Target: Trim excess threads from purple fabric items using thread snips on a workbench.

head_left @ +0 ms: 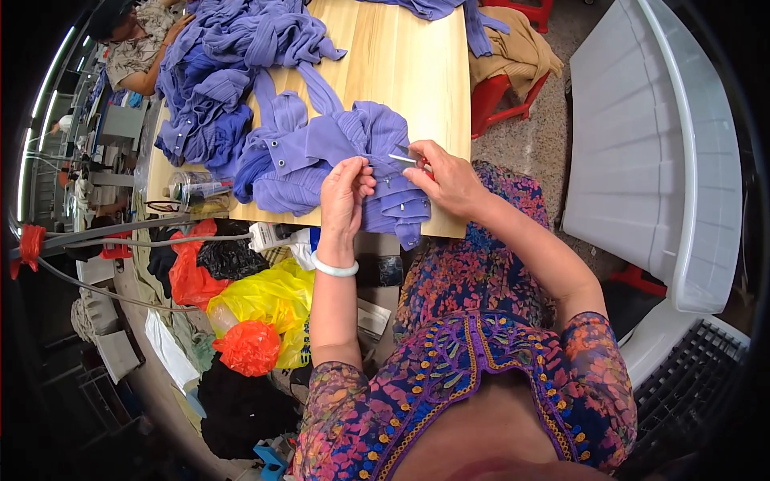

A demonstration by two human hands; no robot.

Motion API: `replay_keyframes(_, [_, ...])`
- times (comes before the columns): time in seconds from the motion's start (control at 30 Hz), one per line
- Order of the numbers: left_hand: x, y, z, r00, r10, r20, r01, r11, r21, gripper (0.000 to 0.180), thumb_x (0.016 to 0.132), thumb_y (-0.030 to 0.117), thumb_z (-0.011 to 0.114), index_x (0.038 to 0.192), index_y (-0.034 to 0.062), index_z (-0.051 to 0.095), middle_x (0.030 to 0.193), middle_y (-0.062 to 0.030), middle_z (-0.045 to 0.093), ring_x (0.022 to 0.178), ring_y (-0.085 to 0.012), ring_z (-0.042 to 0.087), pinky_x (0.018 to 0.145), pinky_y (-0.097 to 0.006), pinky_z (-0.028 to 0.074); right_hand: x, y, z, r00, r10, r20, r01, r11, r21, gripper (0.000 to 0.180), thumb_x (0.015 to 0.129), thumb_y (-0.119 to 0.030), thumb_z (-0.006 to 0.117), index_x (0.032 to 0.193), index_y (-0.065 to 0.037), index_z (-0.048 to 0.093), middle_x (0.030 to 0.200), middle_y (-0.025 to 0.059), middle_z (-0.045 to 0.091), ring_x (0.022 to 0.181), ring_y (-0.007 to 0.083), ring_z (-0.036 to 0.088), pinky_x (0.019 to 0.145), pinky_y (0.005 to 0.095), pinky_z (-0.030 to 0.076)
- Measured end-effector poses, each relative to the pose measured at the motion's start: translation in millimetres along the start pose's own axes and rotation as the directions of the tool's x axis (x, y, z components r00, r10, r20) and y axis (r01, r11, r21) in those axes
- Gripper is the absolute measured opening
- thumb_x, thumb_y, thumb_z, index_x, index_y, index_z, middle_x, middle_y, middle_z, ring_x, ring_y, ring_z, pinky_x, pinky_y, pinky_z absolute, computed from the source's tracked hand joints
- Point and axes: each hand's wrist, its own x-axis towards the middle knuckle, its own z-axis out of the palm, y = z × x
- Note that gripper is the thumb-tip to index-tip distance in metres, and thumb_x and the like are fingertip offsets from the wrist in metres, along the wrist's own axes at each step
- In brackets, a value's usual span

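Observation:
A purple-blue ribbed garment (301, 188) with small metal fasteners lies bunched at the near edge of the wooden table. Above its middle, my left hand (343, 195) is closed in a pinch, thumb against the forefinger. What sits between those fingertips is too small to make out. My right hand (451, 180) grips a pair of small scissors (403, 159) with red handles. The blades are parted and point left, toward my left fingertips, over the garment.
A heap of similar purple garments (233, 48) covers the table's far left, beside a clear jar (192, 191). Yellow (273, 301) and red plastic bags (249, 349) lie below left. A large pale bin (634, 144) stands right. A co-worker (136, 44) is at the far left.

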Motion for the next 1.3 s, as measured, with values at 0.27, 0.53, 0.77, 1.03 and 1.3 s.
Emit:
replay_keyframes(0.27, [-7.4,7.9,3.0,1.000,0.013,0.027,-0.012,0.999,-0.037,0.013,0.086,0.013,0.050,0.088,0.0007,0.055,0.072,-0.0051,0.058,0.058,-0.0110,0.056,0.051,-0.019,0.046,2.1,-2.9,-6.3,0.975,-0.220,-0.020,0.213,0.962,-0.173,0.027,0.078,-0.021,0.059,0.095,-0.003,0.050,0.075,0.0107,0.055,0.070,0.0259,0.057,0.060,0.0348,0.046])
replay_keyframes(0.53, [-16.2,10.3,13.7,0.999,0.017,0.048,-0.013,0.998,-0.066,0.014,0.086,0.013,0.050,0.087,0.0006,0.055,0.069,-0.0039,0.056,0.055,-0.0108,0.054,0.049,-0.019,0.045,1.4,-3.6,-2.8,0.941,-0.339,0.011,0.330,0.910,-0.250,0.024,0.077,-0.020,0.060,0.094,-0.004,0.053,0.072,0.0098,0.056,0.066,0.0239,0.058,0.056,0.0322,0.047])
replay_keyframes(0.77, [-19.0,10.4,15.2,0.999,0.026,0.041,-0.024,0.999,-0.040,0.014,0.086,0.014,0.050,0.086,0.0008,0.055,0.066,-0.0036,0.055,0.052,-0.0101,0.053,0.046,-0.019,0.043,4.5,-4.1,4.8,0.921,-0.390,0.015,0.378,0.884,-0.276,0.022,0.077,-0.018,0.059,0.093,-0.004,0.053,0.071,0.0096,0.056,0.066,0.0233,0.058,0.056,0.0321,0.047])
replay_keyframes(1.03, [-21.9,8.7,7.9,0.998,0.055,-0.015,-0.055,0.998,0.021,0.013,0.086,0.014,0.052,0.084,0.0015,0.055,0.064,-0.0028,0.055,0.052,-0.0090,0.052,0.045,-0.018,0.042,8.9,-3.4,3.0,0.928,-0.371,-0.039,0.351,0.902,-0.252,0.023,0.078,-0.018,0.059,0.095,-0.003,0.053,0.075,0.0106,0.057,0.067,0.0243,0.058,0.057,0.0328,0.048])
replay_keyframes(1.3, [-23.3,9.1,4.5,0.996,0.078,-0.040,-0.076,0.995,0.060,0.013,0.086,0.014,0.051,0.084,0.0019,0.055,0.064,-0.0025,0.055,0.052,-0.0086,0.052,0.047,-0.018,0.042,25.4,-13.3,10.9,0.908,-0.418,0.033,0.408,0.860,-0.306,0.025,0.076,-0.019,0.061,0.095,-0.004,0.052,0.073,0.0092,0.055,0.069,0.0236,0.058,0.057,0.0334,0.047])
